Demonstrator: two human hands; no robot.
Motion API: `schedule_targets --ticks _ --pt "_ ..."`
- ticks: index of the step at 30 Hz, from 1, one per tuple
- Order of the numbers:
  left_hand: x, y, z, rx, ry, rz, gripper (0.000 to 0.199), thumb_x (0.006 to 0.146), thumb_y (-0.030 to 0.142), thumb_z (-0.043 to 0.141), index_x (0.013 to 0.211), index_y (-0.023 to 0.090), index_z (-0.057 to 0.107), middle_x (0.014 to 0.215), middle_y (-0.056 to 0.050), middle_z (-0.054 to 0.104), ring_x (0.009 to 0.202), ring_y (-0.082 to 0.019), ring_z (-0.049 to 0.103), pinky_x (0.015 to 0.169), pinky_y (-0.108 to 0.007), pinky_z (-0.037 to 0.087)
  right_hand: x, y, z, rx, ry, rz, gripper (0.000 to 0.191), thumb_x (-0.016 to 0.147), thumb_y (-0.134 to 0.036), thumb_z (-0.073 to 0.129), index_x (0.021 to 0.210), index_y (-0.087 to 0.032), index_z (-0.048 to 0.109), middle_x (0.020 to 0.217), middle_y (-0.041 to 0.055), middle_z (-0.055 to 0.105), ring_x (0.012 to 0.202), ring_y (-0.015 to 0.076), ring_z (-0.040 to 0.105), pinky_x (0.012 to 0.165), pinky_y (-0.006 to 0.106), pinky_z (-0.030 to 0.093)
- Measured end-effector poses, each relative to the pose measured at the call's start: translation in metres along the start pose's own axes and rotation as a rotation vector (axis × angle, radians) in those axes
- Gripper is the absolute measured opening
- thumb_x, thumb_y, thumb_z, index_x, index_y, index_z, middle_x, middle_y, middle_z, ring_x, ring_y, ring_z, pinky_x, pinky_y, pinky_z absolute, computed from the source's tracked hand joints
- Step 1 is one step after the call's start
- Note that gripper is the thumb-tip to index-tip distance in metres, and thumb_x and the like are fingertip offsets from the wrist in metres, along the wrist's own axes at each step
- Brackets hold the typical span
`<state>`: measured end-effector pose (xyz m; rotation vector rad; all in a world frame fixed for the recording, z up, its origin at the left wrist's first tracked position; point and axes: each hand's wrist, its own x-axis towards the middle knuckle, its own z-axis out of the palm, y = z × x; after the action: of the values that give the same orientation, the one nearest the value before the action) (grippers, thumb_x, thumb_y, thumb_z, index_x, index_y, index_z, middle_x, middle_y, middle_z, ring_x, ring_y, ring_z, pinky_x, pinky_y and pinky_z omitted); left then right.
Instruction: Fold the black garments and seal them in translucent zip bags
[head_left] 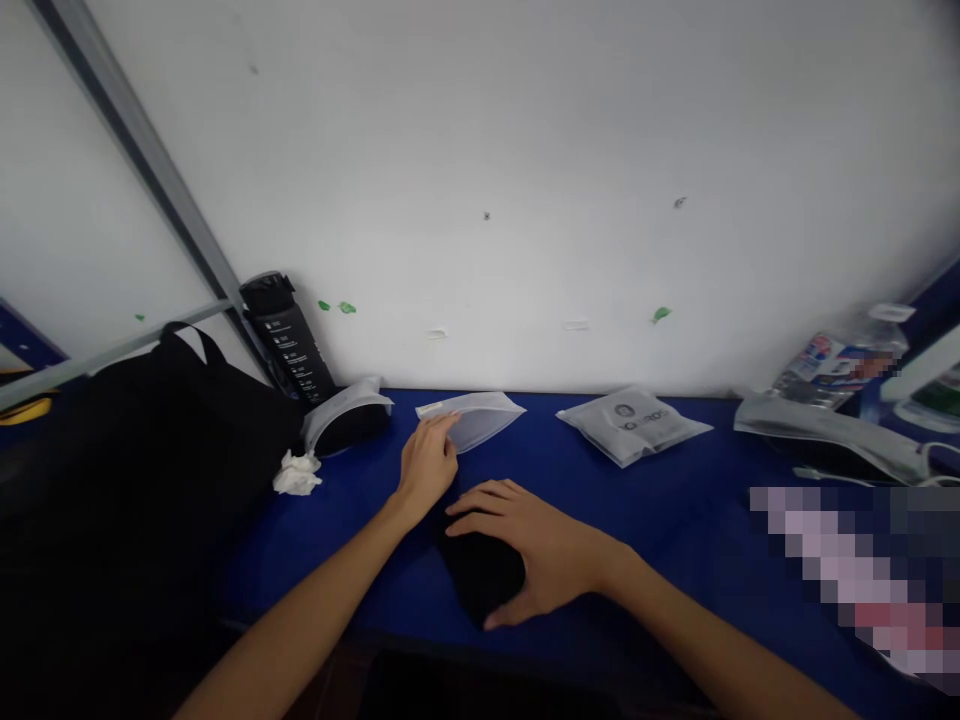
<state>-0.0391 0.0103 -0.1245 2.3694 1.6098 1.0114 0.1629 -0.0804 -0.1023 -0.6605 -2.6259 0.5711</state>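
On the blue table [360, 560], my right hand [536, 550] is wrapped over a soft black item [480, 575], with the thumb on its near edge and the fingers across its far side. My left hand [430, 460] touches the left end of a translucent pouch [484, 420] near the wall, its fingertips at the pouch's edge. Whether those fingers pinch the pouch is hard to tell. To the right lies a closed-looking pouch with dark lettering [634, 425]. A third pouch [349, 415], at the left, has something black in it.
A black bag [150, 450] fills the left side, beside a black bottle [289, 340] and a crumpled white tissue [298, 473]. At the right are a clear plastic bottle [844, 355] and another pouch [832, 435]. A white wall [525, 200] stands behind the table.
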Motion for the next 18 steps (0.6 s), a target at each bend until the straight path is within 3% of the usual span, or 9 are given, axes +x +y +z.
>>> schedule_targets --ticks 4,9,13,18 --pt "-0.001 0.001 0.001 0.002 0.002 -0.002 0.054 0.092 -0.001 0.05 0.136 0.022 0.07 0.14 -0.005 0.072 0.135 -0.026 0.063 0.12 -0.045 0.05 0.002 0.001 0.003 -0.025 0.009 0.04 0.084 0.065 -0.036 0.094 0.142 -0.023 0.062 0.145 0.0099 0.065 0.134 0.0301 0.059 0.117 0.047 0.042" --pt "0.001 -0.002 0.003 -0.027 -0.022 0.019 0.051 0.091 0.0 0.051 0.134 0.02 0.07 0.14 -0.007 0.071 0.135 -0.026 0.063 0.121 -0.045 0.049 0.003 0.009 0.002 -0.041 0.159 0.146 0.069 0.076 -0.023 0.082 0.142 -0.02 0.061 0.139 0.0108 0.07 0.127 0.0292 0.066 0.114 0.045 0.047" --pt "0.001 -0.009 0.007 -0.121 -0.036 0.105 0.048 0.093 0.002 0.052 0.133 0.02 0.071 0.138 -0.006 0.073 0.133 -0.024 0.064 0.12 -0.045 0.049 -0.007 0.02 -0.004 -0.027 0.363 0.173 0.058 0.085 -0.017 0.068 0.142 -0.023 0.058 0.135 0.0091 0.072 0.123 0.0266 0.069 0.105 0.043 0.056" --pt "-0.006 -0.004 0.01 -0.281 -0.11 0.145 0.04 0.093 0.007 0.058 0.126 0.023 0.074 0.13 -0.007 0.076 0.124 -0.025 0.07 0.115 -0.046 0.053 -0.019 0.027 -0.004 -0.228 0.763 -0.07 0.076 0.094 -0.022 0.062 0.163 -0.033 0.031 0.158 0.0115 0.055 0.144 0.0332 0.055 0.115 0.058 0.049"
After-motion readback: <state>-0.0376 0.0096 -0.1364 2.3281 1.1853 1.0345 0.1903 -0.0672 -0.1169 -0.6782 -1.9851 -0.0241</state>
